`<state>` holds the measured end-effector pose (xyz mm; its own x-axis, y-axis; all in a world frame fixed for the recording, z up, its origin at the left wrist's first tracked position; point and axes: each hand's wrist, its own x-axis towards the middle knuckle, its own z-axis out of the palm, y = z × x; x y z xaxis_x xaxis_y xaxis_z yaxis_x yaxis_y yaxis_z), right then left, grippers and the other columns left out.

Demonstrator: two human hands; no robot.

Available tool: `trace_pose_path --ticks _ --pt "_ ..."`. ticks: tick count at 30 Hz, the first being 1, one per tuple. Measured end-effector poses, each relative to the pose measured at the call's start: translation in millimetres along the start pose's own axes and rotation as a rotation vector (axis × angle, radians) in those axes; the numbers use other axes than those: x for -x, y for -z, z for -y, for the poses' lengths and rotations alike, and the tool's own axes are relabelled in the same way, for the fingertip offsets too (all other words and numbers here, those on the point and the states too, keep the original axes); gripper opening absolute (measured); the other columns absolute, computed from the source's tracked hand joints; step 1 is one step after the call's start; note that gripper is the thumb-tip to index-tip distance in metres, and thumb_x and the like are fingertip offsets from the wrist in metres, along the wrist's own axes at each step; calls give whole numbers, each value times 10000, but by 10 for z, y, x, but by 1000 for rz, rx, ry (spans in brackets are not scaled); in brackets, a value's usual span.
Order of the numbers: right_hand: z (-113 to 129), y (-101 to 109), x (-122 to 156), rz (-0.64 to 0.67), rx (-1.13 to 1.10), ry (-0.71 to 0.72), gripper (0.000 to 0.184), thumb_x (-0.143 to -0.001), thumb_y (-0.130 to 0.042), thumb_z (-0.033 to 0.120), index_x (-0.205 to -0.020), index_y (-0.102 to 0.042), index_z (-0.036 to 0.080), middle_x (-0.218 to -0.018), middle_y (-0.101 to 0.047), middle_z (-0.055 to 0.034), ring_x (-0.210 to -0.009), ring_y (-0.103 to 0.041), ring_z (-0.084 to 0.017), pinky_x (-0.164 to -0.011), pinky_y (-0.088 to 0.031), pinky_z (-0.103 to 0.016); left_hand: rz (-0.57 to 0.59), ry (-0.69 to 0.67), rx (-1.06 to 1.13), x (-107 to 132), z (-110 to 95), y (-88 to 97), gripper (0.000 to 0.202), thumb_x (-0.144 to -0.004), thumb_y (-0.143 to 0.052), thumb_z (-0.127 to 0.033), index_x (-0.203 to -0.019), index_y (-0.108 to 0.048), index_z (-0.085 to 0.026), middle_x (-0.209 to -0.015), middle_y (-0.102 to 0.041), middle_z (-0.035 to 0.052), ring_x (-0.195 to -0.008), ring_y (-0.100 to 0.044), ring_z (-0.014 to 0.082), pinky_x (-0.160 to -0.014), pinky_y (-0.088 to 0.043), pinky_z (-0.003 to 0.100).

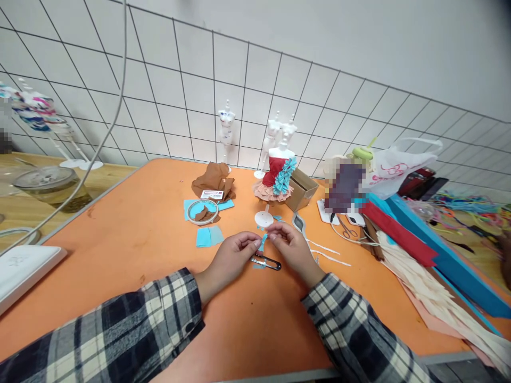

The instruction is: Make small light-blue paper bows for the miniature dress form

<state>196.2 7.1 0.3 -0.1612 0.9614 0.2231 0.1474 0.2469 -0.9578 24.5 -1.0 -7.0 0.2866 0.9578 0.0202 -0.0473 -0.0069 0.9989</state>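
My left hand [229, 258] and my right hand [293, 247] meet over the orange table [131, 239], fingers pinched together on a small turquoise fabric scrap [262, 243]. Black thread snips [266, 261] lie on the table just below the scrap, between my hands. Behind them stands a small white mannequin [276, 178] wearing a red top, a turquoise ruffle and a peach skirt, on a round white base [264, 218]. Both sleeves are plaid.
Turquoise fabric squares [209, 235], an embroidery hoop [203, 211] and brown cloth [213, 181] lie left of the mannequin. A cardboard box [302, 189], scissors [348, 230], red, blue and cream fabric strips [423, 266] fill the right side. Bare mannequins [226, 127] stand by the tiled wall.
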Motion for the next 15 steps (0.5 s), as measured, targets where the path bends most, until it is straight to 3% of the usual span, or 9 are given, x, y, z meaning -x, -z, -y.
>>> trace_pose_path --ticks 3,6,8,12,15 --pt "20 -4 24 36 -7 24 368 -807 -610 308 -1165 -626 225 -990 -704 -58 -883 -643 -176 -794 -503 -316 19 6 -6 -2 1 1 256 -788 -639 -407 -851 -670 -161 -745 -679 30 -693 -636 168 -679 -503 274" --pt "2 -14 19 16 63 -10 183 -775 -653 331 -899 -705 208 -872 -717 -55 -808 -650 -189 -757 -510 -324 23 19 -12 0 1 0 268 -801 -626 -418 -861 -666 -160 -726 -672 25 -695 -636 170 -678 -500 274" --pt "-22 -15 3 -29 77 -31 155 -743 -683 356 -775 -692 205 -783 -706 -46 -733 -636 -187 -709 -510 -321 -5 16 -28 -2 6 6 267 -805 -624 -423 -843 -652 -160 -718 -664 23 -703 -632 172 -680 -496 274" --pt "-49 -15 -19 -76 51 -61 198 -701 -711 388 -745 -668 200 -700 -665 -26 -648 -589 -167 -637 -490 -302 -92 -26 -28 -26 16 40 289 -806 -632 -427 -938 -628 -170 -853 -677 40 -801 -635 180 -724 -492 278" --pt "-39 -23 -17 -72 30 -87 216 -706 -698 407 -748 -659 199 -697 -655 -22 -629 -571 -157 -613 -475 -291 -77 -14 -59 -51 13 65 320 -768 -674 -435 -944 -653 -170 -912 -681 53 -831 -621 188 -724 -480 274"
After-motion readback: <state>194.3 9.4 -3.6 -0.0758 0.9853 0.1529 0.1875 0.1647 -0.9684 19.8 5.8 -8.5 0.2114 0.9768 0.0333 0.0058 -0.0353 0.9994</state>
